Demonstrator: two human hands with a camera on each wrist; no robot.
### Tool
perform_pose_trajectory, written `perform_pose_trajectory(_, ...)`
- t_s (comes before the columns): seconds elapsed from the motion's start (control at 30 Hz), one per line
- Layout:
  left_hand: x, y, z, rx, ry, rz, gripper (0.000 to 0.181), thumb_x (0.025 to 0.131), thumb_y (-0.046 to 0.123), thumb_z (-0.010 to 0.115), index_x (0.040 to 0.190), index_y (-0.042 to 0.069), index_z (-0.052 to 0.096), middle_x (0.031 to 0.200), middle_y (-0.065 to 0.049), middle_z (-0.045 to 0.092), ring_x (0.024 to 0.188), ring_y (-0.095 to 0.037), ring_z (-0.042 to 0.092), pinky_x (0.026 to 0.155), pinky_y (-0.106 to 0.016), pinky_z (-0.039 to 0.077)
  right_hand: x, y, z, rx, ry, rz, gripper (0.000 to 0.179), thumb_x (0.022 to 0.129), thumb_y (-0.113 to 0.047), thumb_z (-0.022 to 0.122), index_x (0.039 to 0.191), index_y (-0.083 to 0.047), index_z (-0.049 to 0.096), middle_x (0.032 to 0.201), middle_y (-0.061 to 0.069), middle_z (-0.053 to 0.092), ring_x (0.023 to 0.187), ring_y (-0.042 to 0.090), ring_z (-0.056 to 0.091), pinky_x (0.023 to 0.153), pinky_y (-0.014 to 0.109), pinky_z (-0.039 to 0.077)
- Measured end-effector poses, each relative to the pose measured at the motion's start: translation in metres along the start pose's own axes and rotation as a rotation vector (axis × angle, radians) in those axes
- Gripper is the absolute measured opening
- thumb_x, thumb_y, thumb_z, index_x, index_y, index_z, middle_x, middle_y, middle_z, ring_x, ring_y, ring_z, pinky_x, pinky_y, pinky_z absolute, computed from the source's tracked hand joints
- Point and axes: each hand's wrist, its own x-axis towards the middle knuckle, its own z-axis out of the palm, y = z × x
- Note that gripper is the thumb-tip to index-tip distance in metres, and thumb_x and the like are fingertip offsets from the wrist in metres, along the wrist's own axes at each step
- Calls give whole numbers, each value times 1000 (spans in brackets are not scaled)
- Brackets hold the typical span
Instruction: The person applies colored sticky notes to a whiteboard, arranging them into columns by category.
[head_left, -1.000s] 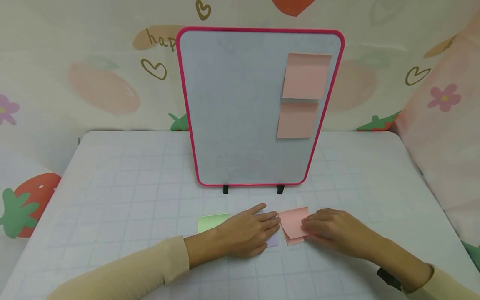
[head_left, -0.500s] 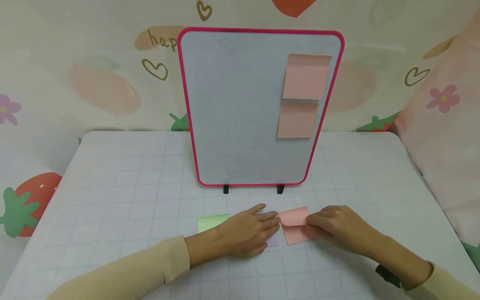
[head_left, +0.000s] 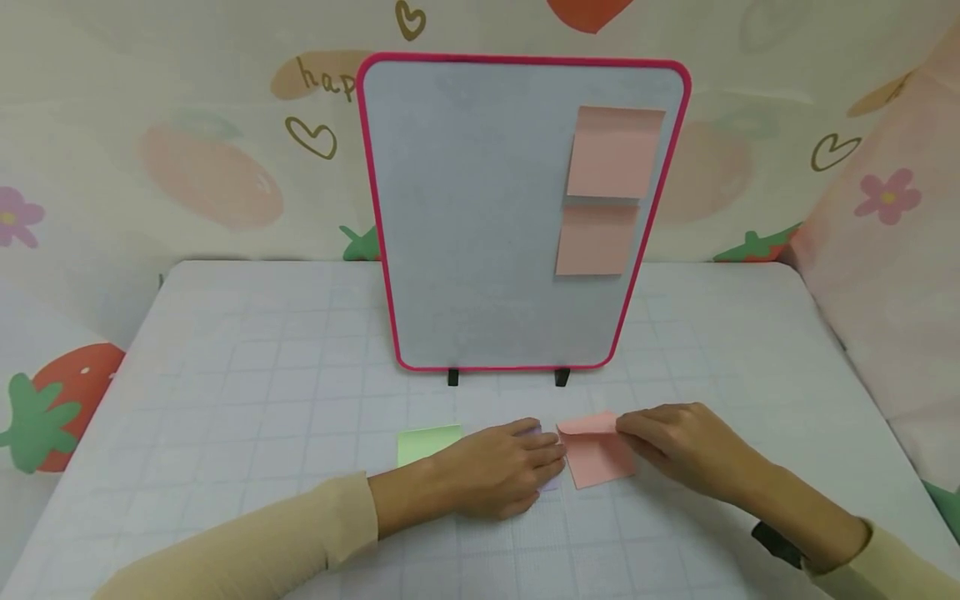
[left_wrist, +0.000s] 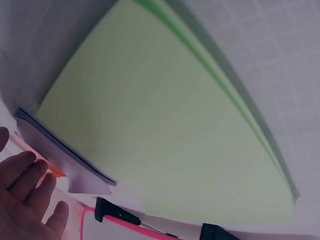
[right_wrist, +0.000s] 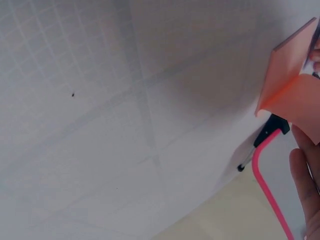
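A pad of pink sticky notes [head_left: 602, 464] lies on the table in front of the whiteboard. Its top sheet [head_left: 588, 424] is peeled up and curls back toward the board, and my right hand [head_left: 686, 446] pinches that sheet at its right side. In the right wrist view the lifted sheet [right_wrist: 299, 102] bends away from the pad [right_wrist: 287, 65]. My left hand [head_left: 498, 471] rests with fingers extended over a purple sticky note pad [head_left: 552, 482], mostly hidden beneath it, fingertips at the pink pad's left edge. A green sticky note pad [head_left: 423, 444] lies left of that hand.
The pink-framed whiteboard [head_left: 472, 217] stands upright on black feet [head_left: 453, 377] behind the pads. Two pink notes, an upper note [head_left: 617, 152] and a lower note [head_left: 596, 241], are stuck along its right side. A white gridded cloth [head_left: 262, 375] covers the table.
My right hand has moved up toward the board, folding the pink top sheet further back and baring more of the pad. My left hand's fingers have shifted slightly over the purple pad.
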Motion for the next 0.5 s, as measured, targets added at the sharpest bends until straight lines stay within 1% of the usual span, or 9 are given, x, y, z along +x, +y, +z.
perform_pose_trajectory(0.07, 1, 1, -2, -3, 7, 22, 49, 101, 39, 47, 145, 17, 53, 147, 4, 52, 138, -11, 44, 116, -32, 30, 1, 0, -1, -3, 10, 0, 34, 65, 3, 87, 95, -5, 74, 89, 3, 76, 76, 16, 73, 66, 34, 60)
perform_pose_trajectory(0.13, 3, 2, -3, -12, -4, 27, 50, 102, 40, 46, 146, 17, 52, 148, 3, 50, 139, -11, 43, 116, -32, 30, 1, 0, -1, -4, 13, 0, 34, 64, 2, 87, 95, -4, 74, 89, 3, 76, 76, 16, 73, 66, 34, 60)
perform_pose_trajectory(0.27, 5, 3, -3, -30, -22, 10, 50, 103, 39, 45, 147, 16, 50, 150, 3, 49, 140, -11, 42, 117, -33, 30, 3, 0, -1, -9, 5, 9, 35, 64, 2, 88, 95, -4, 74, 89, 4, 76, 76, 17, 73, 66, 34, 60)
perform_pose_trajectory(0.37, 6, 2, -2, -31, -24, 2, 50, 102, 39, 46, 147, 16, 51, 149, 3, 49, 140, -12, 42, 116, -33, 31, 4, 1, -1, -13, 6, 6, 34, 64, 3, 88, 94, -4, 74, 89, 3, 76, 75, 16, 73, 65, 34, 60)
perform_pose_trajectory(0.5, 6, 2, -1, -33, -22, 1, 51, 102, 40, 48, 146, 16, 52, 149, 3, 50, 140, -12, 41, 116, -34, 31, 7, 2, -2, -19, 35, -26, 33, 64, 4, 86, 93, -5, 73, 87, 2, 75, 73, 15, 72, 64, 33, 60)
